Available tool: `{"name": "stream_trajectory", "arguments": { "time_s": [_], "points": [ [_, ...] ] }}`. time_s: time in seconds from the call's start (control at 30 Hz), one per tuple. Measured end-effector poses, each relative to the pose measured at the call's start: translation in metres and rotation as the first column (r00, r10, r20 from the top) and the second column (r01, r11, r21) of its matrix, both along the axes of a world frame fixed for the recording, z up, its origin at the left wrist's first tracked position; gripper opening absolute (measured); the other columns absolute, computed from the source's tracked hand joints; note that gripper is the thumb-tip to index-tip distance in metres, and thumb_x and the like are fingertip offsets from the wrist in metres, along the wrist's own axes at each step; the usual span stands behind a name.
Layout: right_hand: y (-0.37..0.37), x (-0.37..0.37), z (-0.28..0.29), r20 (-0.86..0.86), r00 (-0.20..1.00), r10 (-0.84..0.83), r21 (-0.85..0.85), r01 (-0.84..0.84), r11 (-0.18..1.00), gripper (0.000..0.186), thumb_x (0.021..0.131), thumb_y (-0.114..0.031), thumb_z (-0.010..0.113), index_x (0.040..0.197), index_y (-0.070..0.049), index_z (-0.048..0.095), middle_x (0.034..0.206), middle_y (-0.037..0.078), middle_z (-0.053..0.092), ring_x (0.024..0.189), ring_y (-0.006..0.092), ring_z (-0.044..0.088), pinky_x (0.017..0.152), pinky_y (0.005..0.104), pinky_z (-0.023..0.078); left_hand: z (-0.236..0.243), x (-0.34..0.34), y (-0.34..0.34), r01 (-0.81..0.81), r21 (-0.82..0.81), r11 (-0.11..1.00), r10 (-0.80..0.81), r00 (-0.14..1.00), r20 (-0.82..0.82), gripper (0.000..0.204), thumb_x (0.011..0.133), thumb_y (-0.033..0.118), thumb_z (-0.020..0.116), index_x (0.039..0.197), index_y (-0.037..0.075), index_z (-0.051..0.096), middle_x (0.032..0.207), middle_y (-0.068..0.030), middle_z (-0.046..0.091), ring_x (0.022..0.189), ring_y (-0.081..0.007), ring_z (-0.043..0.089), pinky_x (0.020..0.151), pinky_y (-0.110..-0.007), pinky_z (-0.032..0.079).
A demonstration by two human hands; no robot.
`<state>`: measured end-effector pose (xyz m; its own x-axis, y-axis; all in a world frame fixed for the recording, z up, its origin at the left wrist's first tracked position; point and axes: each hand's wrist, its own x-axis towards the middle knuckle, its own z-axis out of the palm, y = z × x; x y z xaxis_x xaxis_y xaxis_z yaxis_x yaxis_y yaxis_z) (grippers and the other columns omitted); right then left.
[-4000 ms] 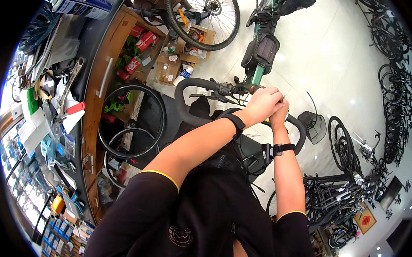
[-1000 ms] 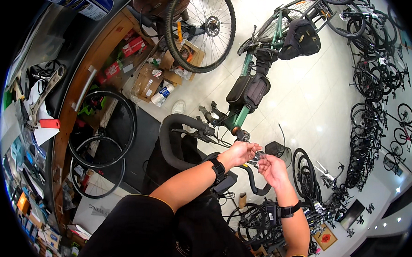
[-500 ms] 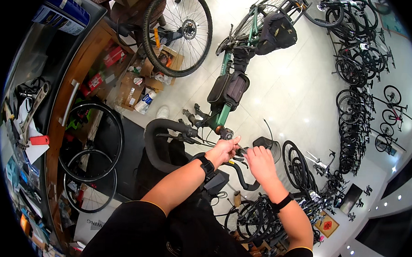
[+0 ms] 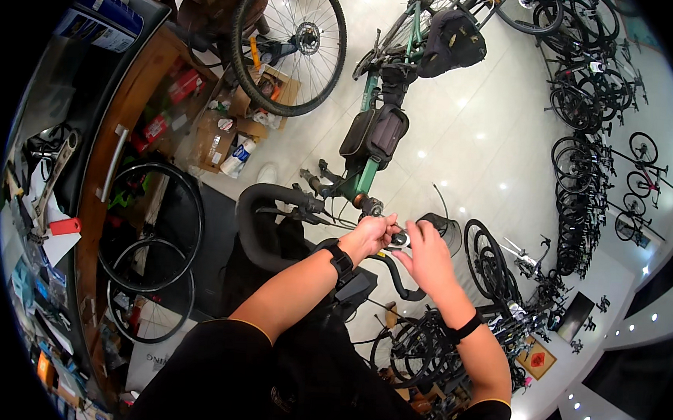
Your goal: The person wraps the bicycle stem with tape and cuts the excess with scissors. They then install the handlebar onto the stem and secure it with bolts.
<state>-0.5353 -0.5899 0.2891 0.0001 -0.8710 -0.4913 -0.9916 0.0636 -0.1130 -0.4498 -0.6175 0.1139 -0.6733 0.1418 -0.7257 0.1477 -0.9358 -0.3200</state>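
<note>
In front of my body, my left hand [image 4: 373,236] is closed, its fingers pinched around a small dark-and-silver part [image 4: 400,240] that I cannot name. My right hand [image 4: 429,260] is just right of it, thumb spread from the bent fingers, fingertips close to that part. Beyond the left hand is the front end of a green bicycle frame [image 4: 368,175], with its bare steerer area [image 4: 372,206] by my fingers. A black drop handlebar [image 4: 249,240] with cables lies under and beside my left forearm, its other end [image 4: 406,293] curving below my right hand.
Bags [image 4: 375,136] sit on the green frame. A loose wheel [image 4: 289,46] stands at the upper left, near open cardboard boxes [image 4: 221,141]. A cluttered workbench [image 4: 57,220] runs along the left, with two more wheels [image 4: 152,228] beside it. Rows of bicycles [image 4: 579,168] line the right.
My right hand has opened its thumb away from the fingers and turned slightly. More of the small part now shows between my hands. The left hand stays nearly in place.
</note>
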Motion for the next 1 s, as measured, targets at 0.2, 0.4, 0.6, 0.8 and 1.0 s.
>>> {"name": "stream_trajectory", "arguments": {
  "time_s": [0.2, 0.4, 0.6, 0.8, 1.0],
  "points": [
    [0.014, -0.012, -0.018, -0.158, 0.972, 0.173, 0.093, -0.16, 0.983, 0.017, 0.082, -0.016, 0.064, 0.095, -0.006, 0.061, 0.099, 0.01, 0.058, 0.094, 0.0258, 0.056, 0.077, 0.0401, 0.047, -0.006, -0.007, 0.0, 0.107, -0.025, 0.994, -0.106, 0.994, 0.004, 0.02, 0.1, 0.022, 0.059, 0.086, 0.008, 0.056, 0.068, 0.0005, 0.059, 0.048, -0.0027, 0.049, 0.041, -0.014, 0.04],
    [-0.006, -0.009, -0.015, -0.26, 0.891, 0.372, -0.045, -0.396, 0.917, 0.009, 0.077, -0.014, 0.059, 0.083, -0.007, 0.06, 0.083, 0.006, 0.053, 0.087, 0.0231, 0.053, 0.078, 0.035, 0.043, -0.007, -0.004, -0.004, 0.113, -0.04, 0.993, -0.114, 0.993, -0.012, 0.023, 0.1, 0.023, 0.059, 0.081, 0.01, 0.054, 0.066, 0.0025, 0.056, 0.047, -0.0031, 0.047, 0.04, -0.014, 0.039],
    [-0.009, -0.026, -0.023, -0.277, 0.827, 0.489, 0.029, -0.502, 0.864, 0.01, 0.076, -0.014, 0.058, 0.083, -0.007, 0.057, 0.087, 0.009, 0.054, 0.089, 0.0244, 0.052, 0.08, 0.0361, 0.042, -0.004, -0.001, -0.007, 0.065, -0.024, 0.998, -0.066, 0.997, -0.045, 0.025, 0.1, 0.026, 0.058, 0.082, 0.009, 0.057, 0.064, 0.0027, 0.056, 0.053, -0.0055, 0.05, 0.046, -0.019, 0.042],
    [-0.032, -0.033, -0.012, -0.237, 0.663, 0.71, 0.105, -0.709, 0.697, 0.009, 0.078, -0.019, 0.06, 0.077, -0.01, 0.061, 0.082, 0.004, 0.059, 0.091, 0.021, 0.053, 0.078, 0.0326, 0.04, -0.013, 0.004, -0.009, 0.071, -0.008, 0.997, -0.072, 0.996, -0.043, 0.023, 0.103, 0.019, 0.045, 0.09, 0.005, 0.058, 0.072, -0.0007, 0.06, 0.06, -0.0103, 0.055, 0.053, -0.023, 0.047],
    [-0.033, -0.046, -0.019, -0.041, 0.771, 0.636, 0.111, -0.629, 0.77, 0.013, 0.084, -0.022, 0.061, 0.078, -0.01, 0.061, 0.08, 0.003, 0.063, 0.091, 0.0199, 0.057, 0.08, 0.0331, 0.041, -0.01, 0.004, -0.009, 0.072, -0.047, 0.996, -0.072, 0.997, -0.013, 0.021, 0.102, 0.019, 0.046, 0.09, 0.005, 0.057, 0.072, 0.0003, 0.059, 0.06, -0.01, 0.055, 0.053, -0.024, 0.047]
  ]
}}
